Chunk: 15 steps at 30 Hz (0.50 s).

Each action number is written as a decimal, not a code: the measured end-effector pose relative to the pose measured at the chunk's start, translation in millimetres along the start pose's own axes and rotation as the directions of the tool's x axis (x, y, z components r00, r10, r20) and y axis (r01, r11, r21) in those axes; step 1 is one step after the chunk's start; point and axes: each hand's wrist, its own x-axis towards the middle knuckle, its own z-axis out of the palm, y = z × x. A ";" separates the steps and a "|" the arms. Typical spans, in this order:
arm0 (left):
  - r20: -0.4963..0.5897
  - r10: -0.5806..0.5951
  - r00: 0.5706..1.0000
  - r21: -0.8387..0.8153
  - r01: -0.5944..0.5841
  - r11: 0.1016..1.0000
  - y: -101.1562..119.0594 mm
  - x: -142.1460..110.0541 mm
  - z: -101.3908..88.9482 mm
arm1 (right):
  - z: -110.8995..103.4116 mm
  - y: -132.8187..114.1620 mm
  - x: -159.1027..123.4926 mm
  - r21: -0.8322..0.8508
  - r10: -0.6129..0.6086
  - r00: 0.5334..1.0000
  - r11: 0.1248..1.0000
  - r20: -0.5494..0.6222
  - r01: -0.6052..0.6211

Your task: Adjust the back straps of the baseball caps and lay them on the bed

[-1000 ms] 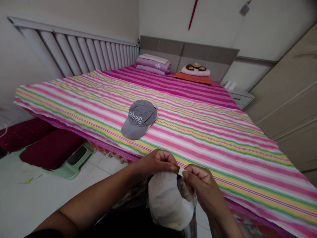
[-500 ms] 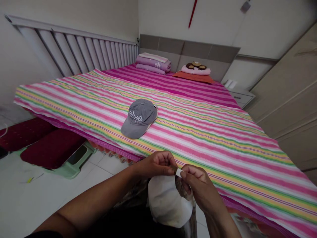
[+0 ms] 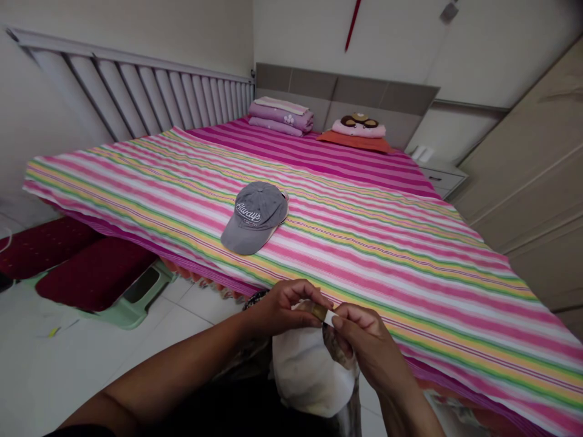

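My left hand [image 3: 285, 306] and my right hand [image 3: 362, 343] meet low in the view, at the near edge of the bed. Both pinch the back strap of a white cap [image 3: 310, 370] that hangs below them; a small brass buckle [image 3: 319, 311] shows between the fingertips. A grey cap [image 3: 255, 215] with white lettering lies flat on the striped bed sheet [image 3: 364, 243], well beyond my hands and untouched.
Folded purple bedding [image 3: 280, 116] and a pink and orange pillow stack [image 3: 357, 135] lie at the headboard. A white slatted rail [image 3: 136, 91] runs along the bed's far side. Dark red cushions on a green stool [image 3: 98, 276] sit on the floor at left. Wardrobe doors [image 3: 537, 182] stand right.
My left fingers have shifted slightly along the strap and the buckle shows more clearly. The white cap has stayed in both hands. The grey cap has not moved.
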 end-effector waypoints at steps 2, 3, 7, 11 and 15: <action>0.002 0.022 1.000 0.104 -0.022 0.994 2.3 0.2 -1.1 | -0.2 -1.8 -0.6 -0.032 0.008 1.000 0.999 -0.008 -0.008; 0.006 0.028 1.000 0.162 -0.029 0.986 3.9 0.3 -1.5 | -0.4 -2.4 -0.7 -0.045 0.010 1.000 0.999 -0.005 -0.011; 0.041 0.095 0.995 0.372 -0.103 0.923 10.1 1.1 -3.1 | -1.4 -2.7 0.0 -0.060 -0.010 1.000 0.998 0.022 0.011; 0.073 0.164 0.984 0.481 -0.178 0.859 12.3 1.9 -4.3 | -1.0 -2.1 0.7 -0.074 -0.020 1.000 0.997 0.004 0.020; 0.066 0.180 0.981 0.500 -0.188 0.845 13.6 2.2 -3.8 | 1.4 -3.9 0.2 -0.095 -0.022 1.000 0.995 -0.016 0.021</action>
